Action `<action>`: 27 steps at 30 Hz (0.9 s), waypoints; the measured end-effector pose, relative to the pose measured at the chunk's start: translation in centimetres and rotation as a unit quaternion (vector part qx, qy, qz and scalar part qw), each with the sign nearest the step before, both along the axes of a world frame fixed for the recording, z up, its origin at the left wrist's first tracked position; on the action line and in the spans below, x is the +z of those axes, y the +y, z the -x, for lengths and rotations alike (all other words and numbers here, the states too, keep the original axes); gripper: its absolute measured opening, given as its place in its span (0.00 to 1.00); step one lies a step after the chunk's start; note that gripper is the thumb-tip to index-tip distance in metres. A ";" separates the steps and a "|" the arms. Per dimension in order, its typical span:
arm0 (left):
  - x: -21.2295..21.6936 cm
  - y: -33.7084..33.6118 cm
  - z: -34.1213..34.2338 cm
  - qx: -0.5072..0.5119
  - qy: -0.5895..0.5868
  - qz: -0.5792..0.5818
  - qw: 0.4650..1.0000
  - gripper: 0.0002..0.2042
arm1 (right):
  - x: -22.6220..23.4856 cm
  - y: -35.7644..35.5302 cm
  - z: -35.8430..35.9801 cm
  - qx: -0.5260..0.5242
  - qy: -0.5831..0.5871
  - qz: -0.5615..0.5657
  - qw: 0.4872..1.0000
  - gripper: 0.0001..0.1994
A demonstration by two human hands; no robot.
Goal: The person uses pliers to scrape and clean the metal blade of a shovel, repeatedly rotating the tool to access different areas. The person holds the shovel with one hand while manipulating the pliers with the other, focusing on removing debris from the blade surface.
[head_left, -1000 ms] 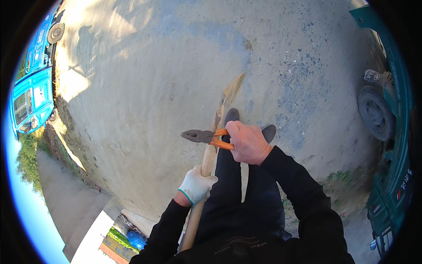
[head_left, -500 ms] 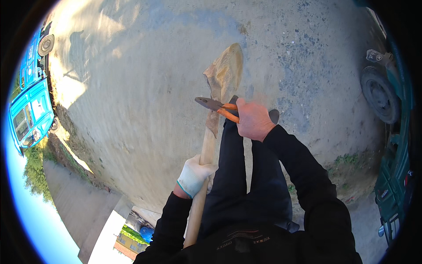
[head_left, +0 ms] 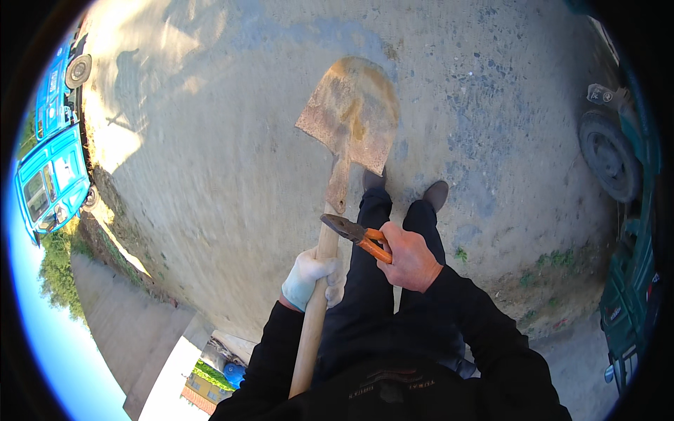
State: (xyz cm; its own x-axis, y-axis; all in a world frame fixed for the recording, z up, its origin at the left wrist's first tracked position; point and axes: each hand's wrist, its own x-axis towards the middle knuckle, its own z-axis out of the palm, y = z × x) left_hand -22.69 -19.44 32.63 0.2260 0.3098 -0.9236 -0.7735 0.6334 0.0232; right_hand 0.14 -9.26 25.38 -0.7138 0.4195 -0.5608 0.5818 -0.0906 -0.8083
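Observation:
My left hand (head_left: 313, 279), in a white glove, is closed around the wooden handle of a shovel (head_left: 361, 112). The shovel's rusty blade, smeared with dried yellowish dirt, points away from me with its broad face in sight. My bare right hand (head_left: 411, 258) grips a pair of pliers (head_left: 357, 234) by the orange handles. Their dark jaws point left and lie over the shovel's handle, just below the metal socket; whether they touch the wood I cannot tell. The lower end of the shovel handle runs down to my body.
I stand on rough concrete ground (head_left: 210, 161). A blue truck (head_left: 60, 172) is off to the left, partly in sunlight. At the right stands a dark green vehicle (head_left: 621, 309) with a large wheel (head_left: 609, 156). Small weeds (head_left: 554, 258) grow near it.
The shovel has turned about its handle, so its blade shows broad instead of nearly edge-on. My right hand with the pliers has come nearer to me, from the socket down to the wood.

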 end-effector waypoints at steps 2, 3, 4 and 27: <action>0.5 0.1 -0.3 0.093 -0.062 -0.020 0.994 0.07 | 0.1 -0.2 -0.2 -0.035 0.025 -0.022 0.999 0.18; 0.9 0.2 -0.4 0.140 -0.096 -0.028 0.985 0.07 | 0.1 -0.2 -0.4 -0.045 0.010 -0.018 0.999 0.18; 1.3 0.3 -0.6 0.148 -0.117 -0.030 0.982 0.07 | 0.0 -0.3 -0.6 -0.063 0.015 -0.022 0.998 0.18; 3.4 -1.4 -0.3 0.111 -0.197 -0.098 0.969 0.12 | -3.4 8.5 -3.0 -0.039 -0.062 -0.268 0.961 0.14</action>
